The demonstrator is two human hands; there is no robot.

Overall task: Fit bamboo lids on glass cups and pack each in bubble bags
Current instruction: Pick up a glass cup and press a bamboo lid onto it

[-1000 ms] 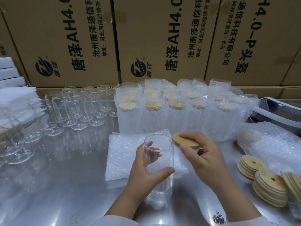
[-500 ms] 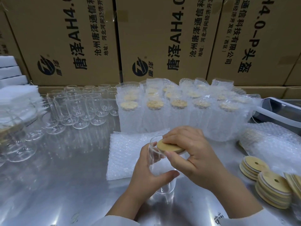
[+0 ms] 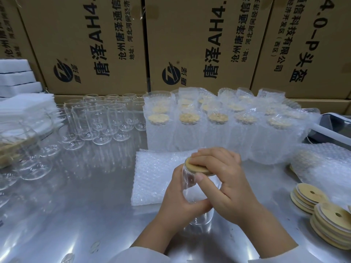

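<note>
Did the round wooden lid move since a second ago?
Yes. The right hand carried the bamboo lid leftward onto the glass cup, judged against the flat bubble bag.

the shiny metal tabletop [image 3: 85, 205] carries bare glass cups [image 3: 98, 120] at ten o'clock, bagged lidded cups [image 3: 218, 130] at twelve to one, flat bubble bags [image 3: 152, 177] at centre, bamboo lid stacks [image 3: 307, 196] at four.

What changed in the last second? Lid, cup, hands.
The right hand carried the lid left, from beside the cup onto its mouth, and now grips it there. The left hand kept its hold on the cup. Bagged cups, empty glasses and lid stacks stayed put.
</note>
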